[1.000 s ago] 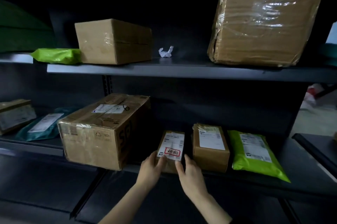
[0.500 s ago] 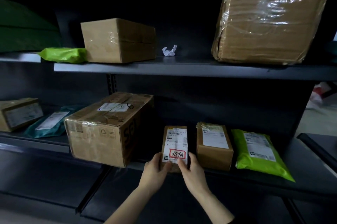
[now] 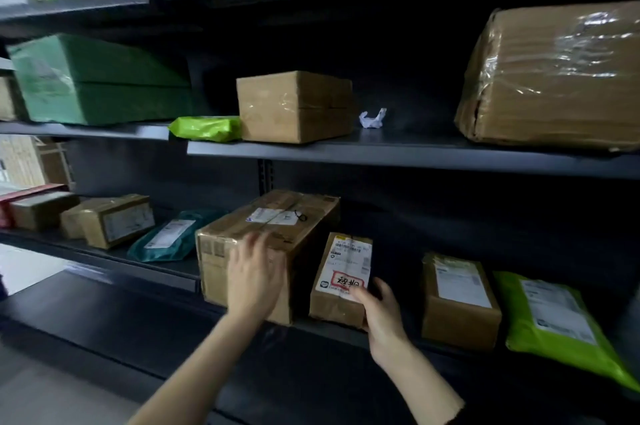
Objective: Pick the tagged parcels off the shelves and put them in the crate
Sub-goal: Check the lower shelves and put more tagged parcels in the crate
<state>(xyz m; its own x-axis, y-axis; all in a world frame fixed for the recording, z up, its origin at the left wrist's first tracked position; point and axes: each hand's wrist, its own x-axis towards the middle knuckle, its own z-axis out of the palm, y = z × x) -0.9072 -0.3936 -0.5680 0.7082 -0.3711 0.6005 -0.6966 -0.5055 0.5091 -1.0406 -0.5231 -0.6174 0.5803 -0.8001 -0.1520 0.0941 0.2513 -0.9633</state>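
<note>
A small cardboard parcel (image 3: 341, 272) with a white label and a red-bordered tag stands at the front of the lower shelf (image 3: 346, 329). My right hand (image 3: 379, 315) grips its lower right corner, thumb on the tag. My left hand (image 3: 254, 277) is blurred, fingers spread, flat against the front of the large cardboard box (image 3: 266, 244) just left of the parcel. No crate is in view.
Right of the parcel sit a small brown box (image 3: 459, 300) and a lime mailer (image 3: 554, 320). Left on the lower shelf lie a teal mailer (image 3: 169, 237) and small boxes (image 3: 110, 220). The upper shelf (image 3: 398, 152) holds a green box, a brown box, crumpled paper and a wrapped box.
My left hand has let go of the tagged parcel and moved left onto the large box. My right hand still holds the parcel. The camera has turned left and up.
</note>
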